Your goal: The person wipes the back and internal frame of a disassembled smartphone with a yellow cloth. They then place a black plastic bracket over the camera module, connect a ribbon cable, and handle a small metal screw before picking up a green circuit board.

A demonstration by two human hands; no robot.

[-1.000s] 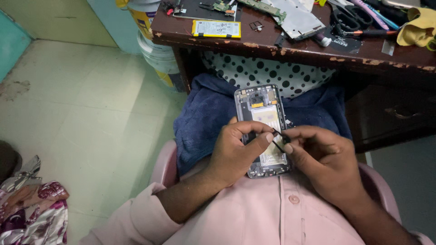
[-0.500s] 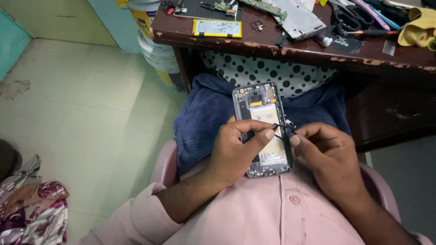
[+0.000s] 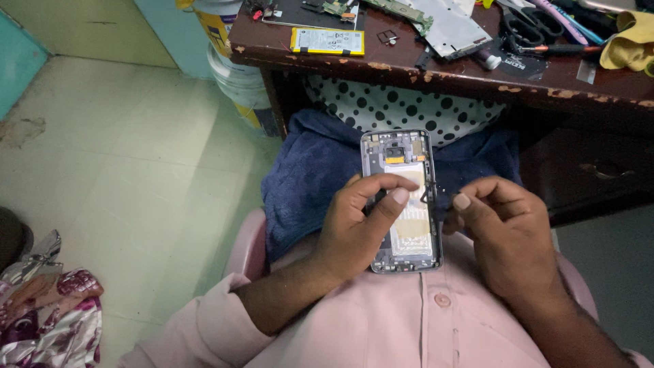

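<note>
- my left hand (image 3: 357, 228) clasps the opened phone (image 3: 402, 201) by its long edges, over my lap, near the desk (image 3: 436, 68).
- my right hand (image 3: 507, 235) pinches a thin dark tool (image 3: 430, 197) at the phone's right rim.
- the phone looks light, stiff and fragile inside; i judge the metal frame edges the safe hold, away from the bare parts and battery.
- against a second ago, the tool has shifted from mid-phone to the right edge, and the phone sits slightly higher.
</note>
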